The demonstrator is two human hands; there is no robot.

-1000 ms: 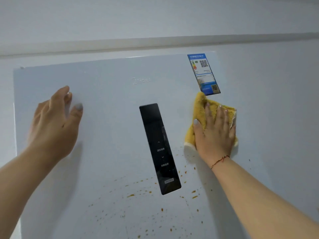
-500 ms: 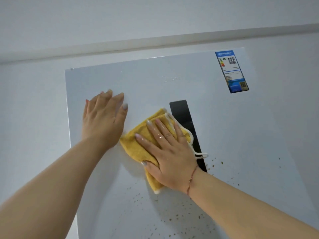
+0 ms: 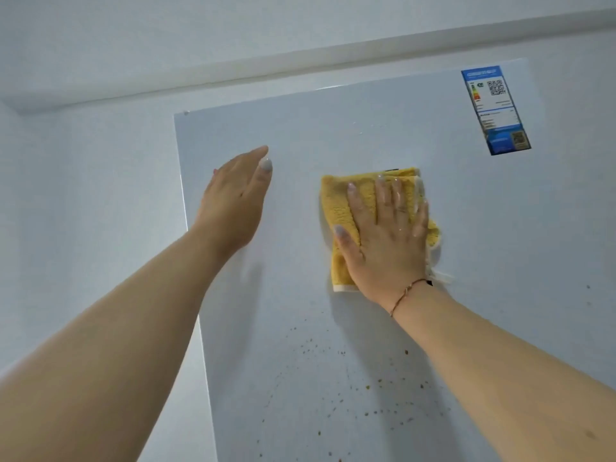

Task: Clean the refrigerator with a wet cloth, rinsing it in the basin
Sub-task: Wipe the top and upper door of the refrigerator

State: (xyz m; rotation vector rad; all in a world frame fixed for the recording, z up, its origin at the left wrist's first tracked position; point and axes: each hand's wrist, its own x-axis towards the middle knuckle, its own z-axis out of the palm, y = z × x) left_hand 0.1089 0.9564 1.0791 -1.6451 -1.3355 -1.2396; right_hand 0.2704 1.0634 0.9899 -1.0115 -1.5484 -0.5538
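Pale walls and a ceiling moulding frame the refrigerator door [image 3: 366, 135], a flat, glossy, light grey panel that carries everything in use. Its upper area appears clean; the lower area, toward the bottom edge, is speckled with small brown splatter spots [image 3: 376, 381]. A blue energy label [image 3: 495, 110], rectangular and printed with a code square, sits in the top right corner of the door.

The left hand [image 3: 235, 201] lies flat near the left edge of the door, fingers straight and together, holding nothing; judged by its position, it braces the body against the panel. The right hand [image 3: 386, 235] presses flat at the door's centre, fingers straight and slightly spread, with the cloth [image 3: 336, 201] trapped between palm and door. A spread palm distributes pressure across the fabric, which suits wiping a smooth surface.

The cloth is yellow, towelling-textured, folded into a rough rectangle with a pale hem. A dark control strip [image 3: 390, 169] is almost wholly hidden beneath it. A thin red cord bracelet [image 3: 405, 293] circles the right wrist.

The basin is not in view.
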